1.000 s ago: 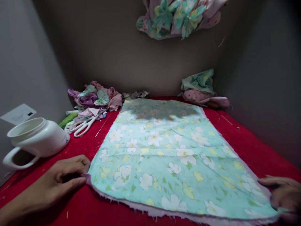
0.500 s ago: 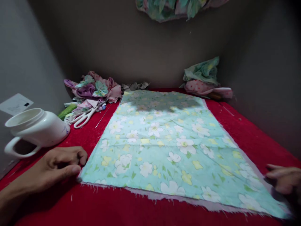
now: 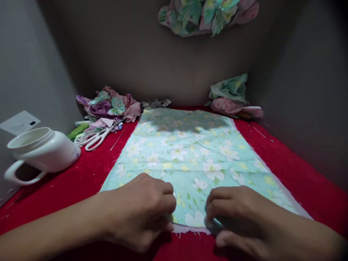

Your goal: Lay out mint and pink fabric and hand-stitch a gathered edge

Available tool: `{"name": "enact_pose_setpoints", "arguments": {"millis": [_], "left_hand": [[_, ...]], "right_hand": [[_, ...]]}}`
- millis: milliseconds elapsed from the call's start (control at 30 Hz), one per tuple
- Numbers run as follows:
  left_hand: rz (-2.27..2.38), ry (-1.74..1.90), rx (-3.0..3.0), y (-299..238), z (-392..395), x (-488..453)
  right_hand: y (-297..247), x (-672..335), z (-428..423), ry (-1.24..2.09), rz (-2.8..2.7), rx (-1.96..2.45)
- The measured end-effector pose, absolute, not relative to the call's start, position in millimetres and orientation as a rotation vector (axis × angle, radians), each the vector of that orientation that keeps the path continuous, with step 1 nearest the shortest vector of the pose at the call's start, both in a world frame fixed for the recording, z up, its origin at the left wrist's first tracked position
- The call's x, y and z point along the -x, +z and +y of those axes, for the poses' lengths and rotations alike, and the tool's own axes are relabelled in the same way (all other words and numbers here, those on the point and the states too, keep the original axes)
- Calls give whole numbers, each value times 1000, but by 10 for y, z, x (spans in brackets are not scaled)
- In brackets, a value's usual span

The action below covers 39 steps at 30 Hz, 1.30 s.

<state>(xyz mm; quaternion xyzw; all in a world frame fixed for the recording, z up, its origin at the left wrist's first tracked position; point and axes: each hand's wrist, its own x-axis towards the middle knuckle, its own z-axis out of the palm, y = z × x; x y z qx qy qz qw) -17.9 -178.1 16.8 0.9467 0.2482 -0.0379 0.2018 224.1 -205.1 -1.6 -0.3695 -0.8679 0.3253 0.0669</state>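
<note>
A mint-green floral fabric with white and yellow flowers is spread out, a pale pink layer showing under its frayed near edge. My left hand is closed at that edge, its fingers curled down on the fabric; the thumb tip is mostly hidden. Just to the right, my right hand bends its fingers over the same edge with the thumb below. A bit of bluish cloth shows between thumb and fingers. Both forearms cover the fabric's near corners.
The fabric lies on a red cloth. At left are a white mug on its side, scissors, a thin needle-like rod and a scrap pile. Folded cloths sit back right; ruffled fabric hangs above.
Both hands have moved inward from the fabric's near corners to the middle of its near edge. The view has tilted up slightly; the fabric remains spread out.
</note>
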Motion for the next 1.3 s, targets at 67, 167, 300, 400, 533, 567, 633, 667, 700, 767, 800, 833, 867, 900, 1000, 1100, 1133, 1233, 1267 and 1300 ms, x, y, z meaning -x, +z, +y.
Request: {"name": "enact_pose_setpoints", "arguments": {"millis": [67, 167, 300, 400, 533, 567, 633, 667, 700, 767, 800, 833, 867, 900, 1000, 1100, 1133, 1233, 1267, 1300], "left_hand": [[686, -109, -2654, 54, -1755, 168], [673, -33, -2639, -42, -1752, 215], [623, 11, -2708, -76, -1764, 231], [575, 35, -2721, -100, -1743, 211], [578, 149, -2550, -133, -1677, 209], [578, 176, -2480, -140, -1662, 216], [580, 214, -2372, -156, -1642, 236], [574, 225, -2352, -164, -1640, 246], [564, 231, -2353, -173, -1641, 256], [549, 219, -2395, -186, -1651, 267], [541, 209, -2417, -188, -1658, 268], [536, 201, -2432, -188, -1665, 267], [539, 194, -2441, -186, -1670, 265], [541, 188, -2448, -181, -1674, 262], [534, 162, -2473, -166, -1680, 258], [523, 127, -2517, -169, -1678, 260], [517, 122, -2532, -174, -1677, 260], [504, 128, -2555, -190, -1672, 259], [505, 137, -2554, -192, -1671, 258], [506, 146, -2548, -190, -1671, 256]], "right_hand": [[-81, -2217, -2035, 1062, -2600, 1149], [-155, -2310, -2054, 1082, -2573, 1171], [-180, -2380, -2068, 999, -2617, 1064], [-186, -2368, -2040, 945, -2605, 1019], [-195, -2376, -1997, 962, -2566, 1011], [-193, -2382, -1993, 971, -2556, 1023], [-182, -2390, -1993, 957, -2543, 1047], [-173, -2390, -1997, 938, -2547, 1056], [-163, -2388, -2002, 919, -2559, 1058], [-144, -2378, -2013, 897, -2609, 1036], [-137, -2373, -2018, 892, -2638, 1019], [-132, -2368, -2021, 886, -2664, 1005], [-129, -2365, -2025, 874, -2687, 992], [-128, -2364, -2029, 859, -2709, 985], [-137, -2375, -2048, 825, -2767, 993], [-163, -2392, -2082, 802, -2824, 1012], [-173, -2395, -2093, 778, -2839, 1016], [-189, -2388, -2113, 670, -2854, 1043], [-185, -2382, -2111, 653, -2849, 1053], [-176, -2375, -2104, 660, -2840, 1067]]}}
